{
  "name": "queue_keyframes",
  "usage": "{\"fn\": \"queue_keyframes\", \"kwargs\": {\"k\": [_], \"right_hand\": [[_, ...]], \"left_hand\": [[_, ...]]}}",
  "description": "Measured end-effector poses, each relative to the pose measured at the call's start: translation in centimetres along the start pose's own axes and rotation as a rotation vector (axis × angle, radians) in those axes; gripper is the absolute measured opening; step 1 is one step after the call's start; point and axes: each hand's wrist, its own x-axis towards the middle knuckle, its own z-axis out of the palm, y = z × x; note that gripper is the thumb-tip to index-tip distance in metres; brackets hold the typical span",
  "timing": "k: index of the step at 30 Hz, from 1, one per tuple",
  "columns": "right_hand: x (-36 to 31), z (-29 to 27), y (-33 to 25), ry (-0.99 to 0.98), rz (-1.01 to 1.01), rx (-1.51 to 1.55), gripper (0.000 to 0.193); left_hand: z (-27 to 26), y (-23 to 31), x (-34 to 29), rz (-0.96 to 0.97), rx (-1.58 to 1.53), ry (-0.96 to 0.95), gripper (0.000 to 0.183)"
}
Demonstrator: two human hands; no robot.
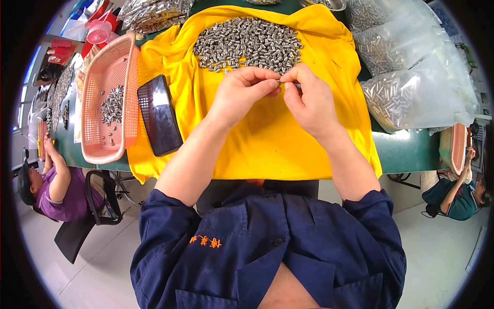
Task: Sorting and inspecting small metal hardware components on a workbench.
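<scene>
My left hand (237,95) and my right hand (312,100) meet above a yellow cloth (257,149) spread over the table. Their fingertips pinch a small metal part (279,81) between them, mostly hidden by the fingers. Just beyond my hands lies a wide pile of small, shiny metal cylinders (247,44) on the cloth. A pink plastic basket (131,92) stands to the left, with a smaller heap of metal cylinders (112,105) inside it. Between the basket and my left forearm rests a black smartphone (160,116).
Clear plastic bags of metal parts (388,98) crowd the right side, and more bags (154,13) lie at the far left. A metal bowl (332,4) sits at the back. One person (67,188) works at the left, another (458,198) at the right.
</scene>
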Motion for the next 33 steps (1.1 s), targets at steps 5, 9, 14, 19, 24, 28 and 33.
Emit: {"fn": "queue_keyframes", "kwargs": {"k": [5, 9, 14, 19, 24, 28, 33], "right_hand": [[0.0, 0.0, 0.1, 0.005, -0.005, 0.002, 0.007], [0.0, 0.2, 0.6, 0.030, -0.105, -0.019, 0.007], [0.0, 0.0, 0.1, 0.008, -0.018, 0.012, 0.006], [0.5, -1.2, 0.3, 0.089, 0.100, 0.138, 0.006], [0.2, -0.4, 0.6, -0.005, 0.070, 0.283, 0.005], [0.2, -0.5, 0.7, -0.031, 0.081, 0.386, 0.004], [0.2, -0.9, 0.6, -0.049, 0.105, 0.341, 0.004]], "left_hand": [[0.3, 0.2, -0.1, 0.000, -0.056, -0.009, 0.012], [0.0, 0.3, 0.1, -0.029, -0.124, -0.058, 0.012], [0.3, 0.1, -0.1, 0.070, 0.166, 0.045, 0.010], [-1.1, 0.6, 0.4, 0.177, 0.107, 0.115, 0.011], [-0.3, 0.2, 0.1, 0.096, 0.024, -0.028, 0.013], [-0.1, 0.1, 0.0, 0.101, -0.023, -0.071, 0.011], [-0.1, -0.1, 0.0, 0.098, -0.054, -0.058, 0.011]]}}
